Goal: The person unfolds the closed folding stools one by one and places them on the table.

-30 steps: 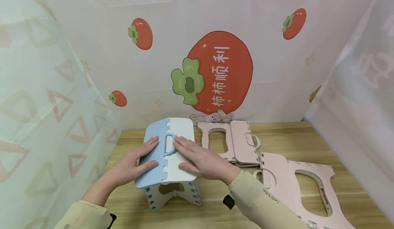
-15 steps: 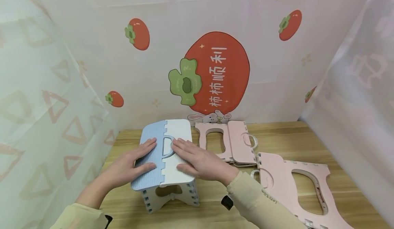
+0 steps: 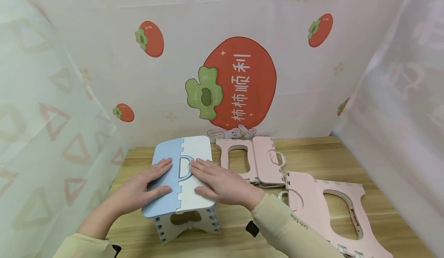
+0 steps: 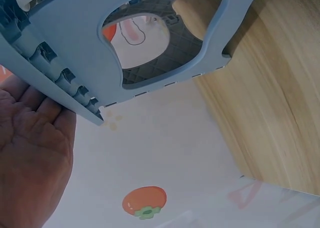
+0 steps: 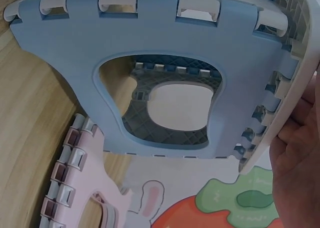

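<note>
A folding step stool (image 3: 195,200) stands unfolded on the table, its top half light blue and half white. A blue carry handle (image 3: 179,169) lies at the middle of the top. My left hand (image 3: 140,190) rests flat on the blue half, thumb spread from the fingers. On the white half lies my right hand (image 3: 223,181), its fingertips at the handle's curve. Both wrist views look at the stool's blue side panels (image 4: 80,42) from below the top, with a grey lattice brace (image 5: 142,95) inside. There, the palms are seen under the edges of the top.
Two pink folded stools lie flat to the right: one (image 3: 267,159) near the back wall, the other (image 3: 308,208) closer on the right. The wooden table (image 3: 312,154) is bounded by a printed cloth backdrop (image 3: 166,81) at the back and sides.
The head view has shifted slightly, so the scene sits a little further left. Both hands stay on the stool's top; the stool stays unfolded.
</note>
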Motion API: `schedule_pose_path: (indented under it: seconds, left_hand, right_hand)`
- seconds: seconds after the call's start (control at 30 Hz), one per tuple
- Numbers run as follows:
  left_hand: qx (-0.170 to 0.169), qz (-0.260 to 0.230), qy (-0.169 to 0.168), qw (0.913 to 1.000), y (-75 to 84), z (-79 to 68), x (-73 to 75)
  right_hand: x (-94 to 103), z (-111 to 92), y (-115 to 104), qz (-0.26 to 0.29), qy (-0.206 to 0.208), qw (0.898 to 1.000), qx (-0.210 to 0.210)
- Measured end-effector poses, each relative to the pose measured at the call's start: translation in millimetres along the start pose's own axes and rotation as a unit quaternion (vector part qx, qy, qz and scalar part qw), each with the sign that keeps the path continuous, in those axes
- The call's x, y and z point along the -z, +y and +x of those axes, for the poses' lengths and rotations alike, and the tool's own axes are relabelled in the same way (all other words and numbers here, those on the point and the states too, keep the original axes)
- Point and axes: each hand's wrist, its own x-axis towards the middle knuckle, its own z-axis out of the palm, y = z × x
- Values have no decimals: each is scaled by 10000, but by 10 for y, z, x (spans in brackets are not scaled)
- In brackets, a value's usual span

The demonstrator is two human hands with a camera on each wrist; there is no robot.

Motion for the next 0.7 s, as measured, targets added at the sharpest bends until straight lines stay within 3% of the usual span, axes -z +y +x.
schedule_pose_path:
  seconds: [0.7]
  left_hand:
    - [98, 118, -207, 9997, 54, 19, 49]
  right_hand:
    - [36, 51, -12, -50, -79, 10000, 2]
